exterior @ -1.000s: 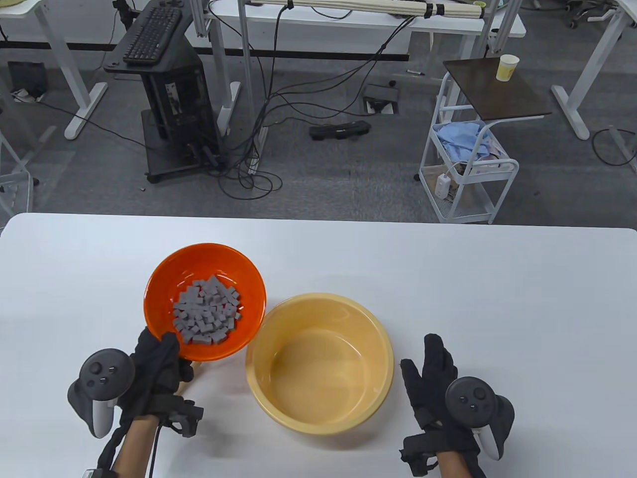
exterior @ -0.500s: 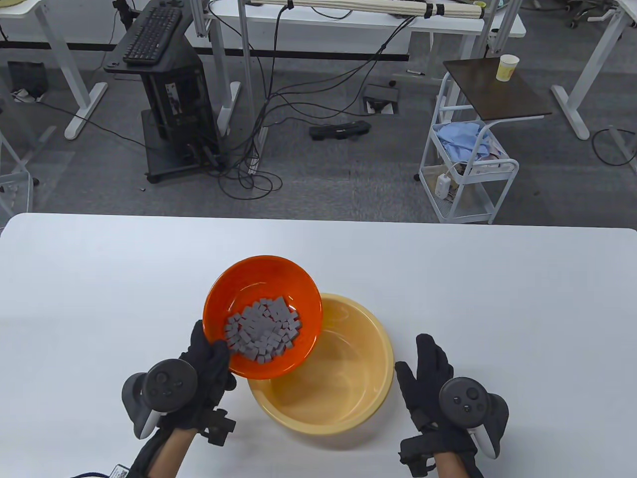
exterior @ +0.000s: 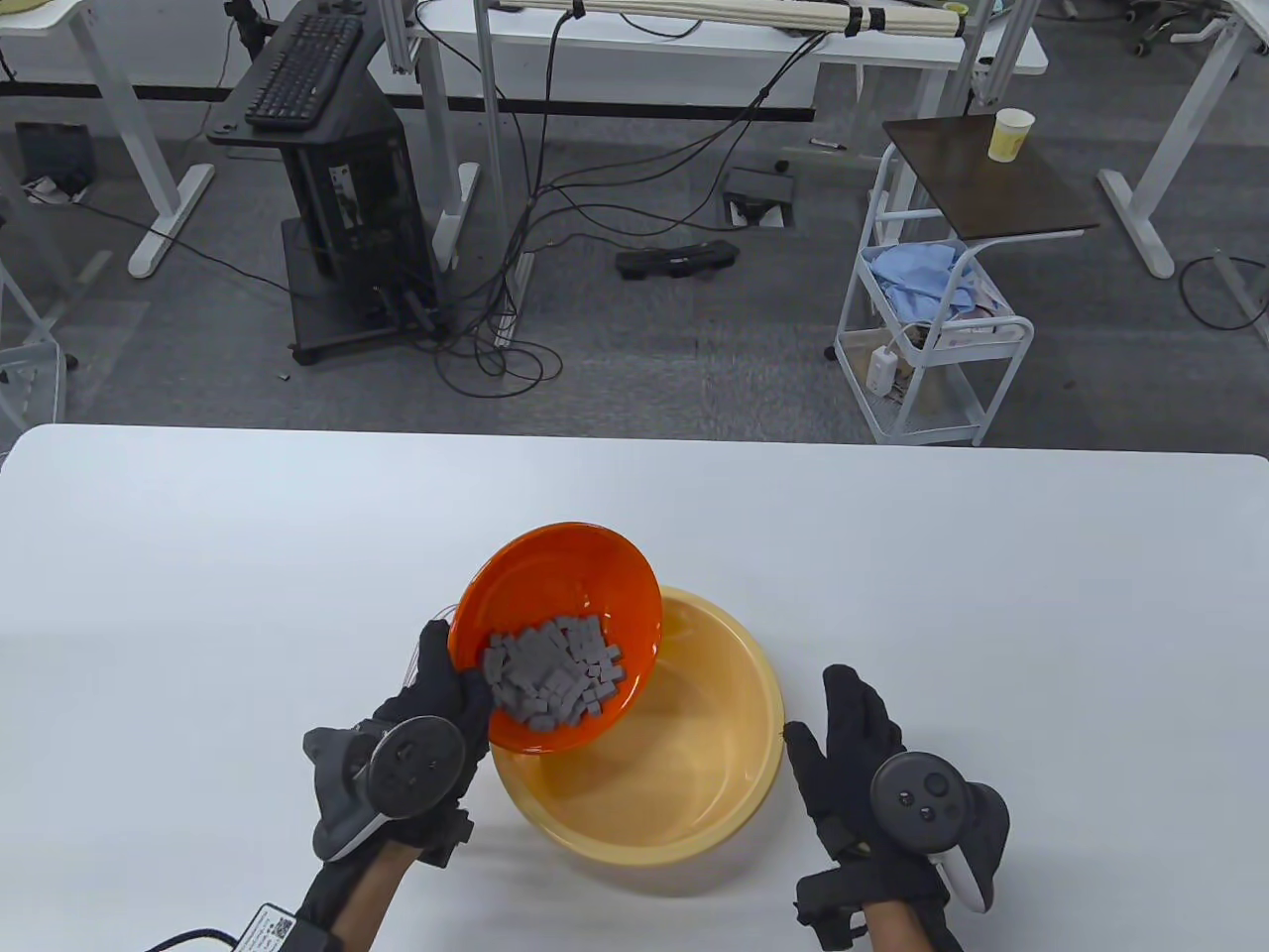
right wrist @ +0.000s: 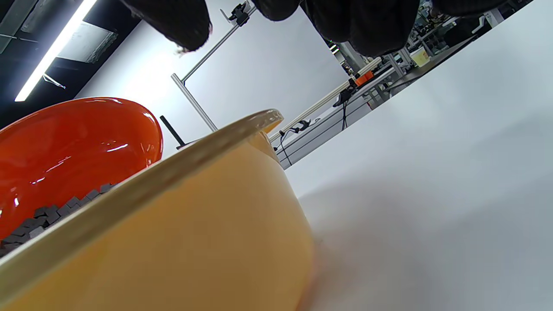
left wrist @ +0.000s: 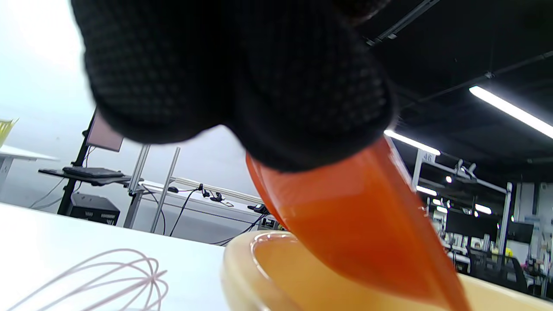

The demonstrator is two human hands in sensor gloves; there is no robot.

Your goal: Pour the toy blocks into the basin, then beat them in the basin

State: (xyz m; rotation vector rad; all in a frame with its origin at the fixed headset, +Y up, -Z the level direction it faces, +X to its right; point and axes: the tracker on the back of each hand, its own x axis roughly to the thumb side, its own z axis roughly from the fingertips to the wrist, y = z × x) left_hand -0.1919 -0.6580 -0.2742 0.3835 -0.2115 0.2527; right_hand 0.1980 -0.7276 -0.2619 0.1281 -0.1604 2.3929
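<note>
**Tipping the blocks cleanly into the basin**

The toy blocks [exterior: 555,674] are being held in the tilted orange bowl [exterior: 575,585] above the basin [exterior: 734,674], gripped at its rim by the left hand [exterior: 436,694]. The right hand [exterior: 858,734] is lying flat, fingers straight, on the worktop [exterior: 991,555] beside the basin. The tilt should be deepened gradually, with the low edge kept inside the rim.

The orange bowl [exterior: 555,595] is glossy, smooth plastic with bright highlights. The yellow basin [exterior: 729,674] is smooth plastic with a softer sheen. The grey blocks [exterior: 555,674] look matt, like foam. The gloves' fingers [exterior: 441,664] are black knitted cloth. The white bench [exterior: 991,555] is smooth and matt.
</note>
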